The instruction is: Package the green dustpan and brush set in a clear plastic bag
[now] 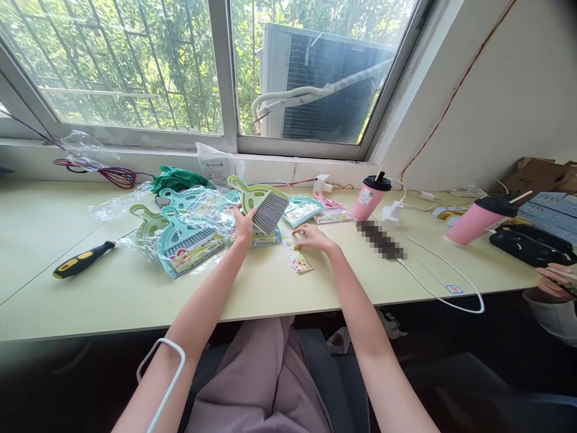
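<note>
My left hand [244,225] is closed on a green dustpan and brush set [270,211], raised above the table with its grey bristles facing up to the right. Beside it, my right hand [312,237] has its fingers apart and curved over a printed paper card [298,257] lying on the table; whether the fingertips touch the card cannot be told. Bagged blue sets [189,246] with printed labels lie in a pile to the left, next to a green set [146,224]. Further right are another blue set [303,210] and a pink one [331,207].
A black and yellow screwdriver [85,260] lies at the left of the table [252,300]. Pink cups [370,197] stand to the right, near a white cable [437,296]. Another person's hand [558,280] shows at the far right edge.
</note>
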